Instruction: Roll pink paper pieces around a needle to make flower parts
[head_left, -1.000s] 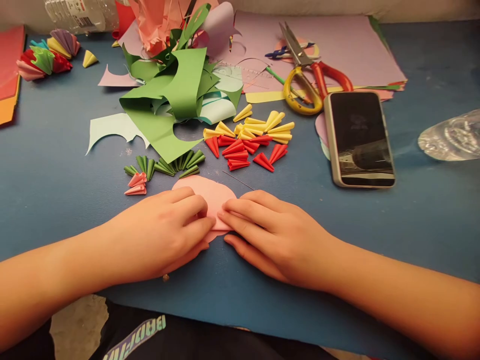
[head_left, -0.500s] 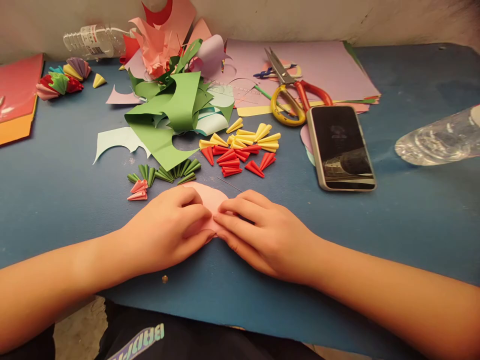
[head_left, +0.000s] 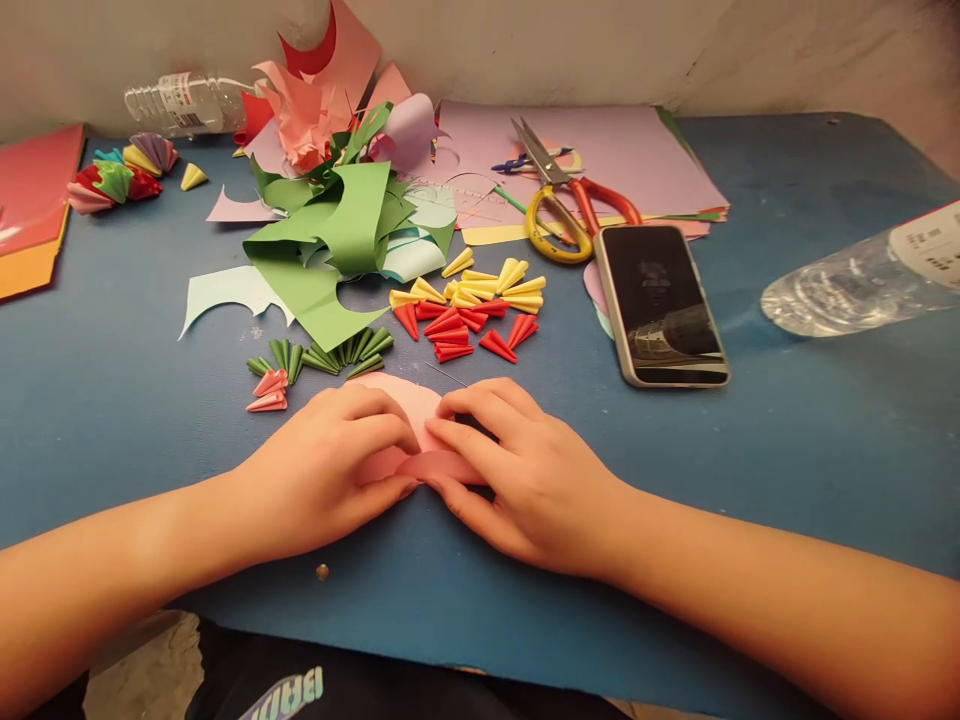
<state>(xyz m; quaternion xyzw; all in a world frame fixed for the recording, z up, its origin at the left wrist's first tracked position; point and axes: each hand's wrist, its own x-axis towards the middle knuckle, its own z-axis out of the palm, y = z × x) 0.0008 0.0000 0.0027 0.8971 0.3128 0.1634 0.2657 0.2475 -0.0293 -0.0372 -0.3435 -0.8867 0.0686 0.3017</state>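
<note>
A pink paper piece (head_left: 411,400) with a rounded far edge lies on the blue table between my hands. Its near edge curls up in a darker pink fold. My left hand (head_left: 337,470) grips the paper from the left, thumb at the near edge and fingers bent over it. From the right, my right hand (head_left: 517,470) pinches the same paper, its thumb close to the left thumb. A thin needle (head_left: 448,376) lies just beyond the paper. Small green paper cones (head_left: 352,350), pink cones (head_left: 268,390), red cones (head_left: 469,328) and yellow cones (head_left: 487,283) lie farther back.
Green paper scraps (head_left: 330,240) heap at the back, beside a clear bottle (head_left: 187,103). Scissors (head_left: 559,190) rest on coloured sheets (head_left: 622,150), near a phone (head_left: 661,305). Another bottle (head_left: 840,285) lies at right. Coloured folded paper pieces (head_left: 124,175) sit at left.
The near edge of the pink paper has curled upward, showing a darker fold. Both hands remain on it, with the right fingers slightly more spread. The whole view has shifted a little.
</note>
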